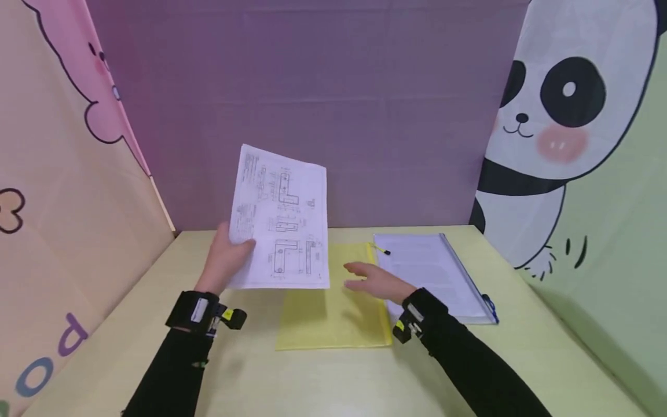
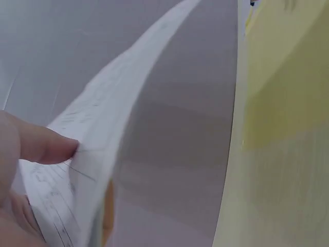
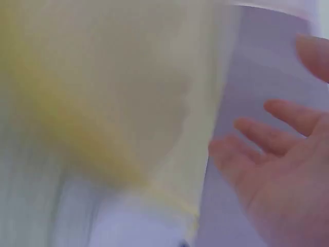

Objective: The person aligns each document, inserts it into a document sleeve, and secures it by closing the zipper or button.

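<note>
A stack of white paper sheets (image 1: 292,220) printed with technical drawings is held up above the table. My left hand (image 1: 227,258) pinches its lower left edge, thumb on the printed front; in the left wrist view the fingers (image 2: 107,211) show behind the curved sheets. To the right, my right hand (image 1: 383,282) hovers with fingers extended and holds nothing. Under both hands lies a yellow translucent zip folder (image 1: 333,324), partly hidden by the papers. Its yellow edge is blurred in the right wrist view.
At the right of the table lies a clear folder of white papers (image 1: 422,266) with a dark edge strip and a blue zip pull (image 1: 488,304). A black-tipped yellow pull (image 1: 381,249) sits at the yellow folder's top corner. A purple backdrop (image 1: 333,116) rises behind the table (image 1: 323,382).
</note>
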`<control>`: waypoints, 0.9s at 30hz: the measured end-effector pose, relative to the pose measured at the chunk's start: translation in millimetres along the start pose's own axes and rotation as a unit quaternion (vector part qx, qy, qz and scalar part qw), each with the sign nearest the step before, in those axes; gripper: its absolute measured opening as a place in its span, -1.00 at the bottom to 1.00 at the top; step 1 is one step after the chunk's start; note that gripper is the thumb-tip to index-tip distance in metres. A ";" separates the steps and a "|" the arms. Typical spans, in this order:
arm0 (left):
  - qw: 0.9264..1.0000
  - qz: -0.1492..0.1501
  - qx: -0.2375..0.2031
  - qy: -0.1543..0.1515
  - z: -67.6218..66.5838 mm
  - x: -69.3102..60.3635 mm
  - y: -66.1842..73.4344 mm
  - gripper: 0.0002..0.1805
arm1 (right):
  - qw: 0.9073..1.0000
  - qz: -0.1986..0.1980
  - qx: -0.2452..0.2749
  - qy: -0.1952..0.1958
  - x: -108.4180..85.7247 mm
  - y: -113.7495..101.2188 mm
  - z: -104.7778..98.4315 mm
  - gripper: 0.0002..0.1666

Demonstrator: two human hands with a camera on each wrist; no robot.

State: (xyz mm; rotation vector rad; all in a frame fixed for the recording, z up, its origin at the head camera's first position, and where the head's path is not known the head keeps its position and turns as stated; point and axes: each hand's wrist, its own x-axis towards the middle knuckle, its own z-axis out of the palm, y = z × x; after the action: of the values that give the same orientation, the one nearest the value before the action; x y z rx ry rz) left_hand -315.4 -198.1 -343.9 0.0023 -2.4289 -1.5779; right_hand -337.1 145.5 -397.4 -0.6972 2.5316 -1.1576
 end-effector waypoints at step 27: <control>0.979 0.078 -0.188 -0.036 91.5 -20.5 -8.3 -0.66 | 0.918 -0.062 0.368 0.136 -14.8 -11.0 -0.2 -0.52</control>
State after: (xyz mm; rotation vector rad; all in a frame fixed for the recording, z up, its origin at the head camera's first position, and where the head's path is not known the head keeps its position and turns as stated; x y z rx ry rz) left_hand -315.3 -116.5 -390.7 -0.3081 -2.0824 -1.9614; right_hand -321.3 147.3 -388.2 -0.5142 1.9822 -2.1969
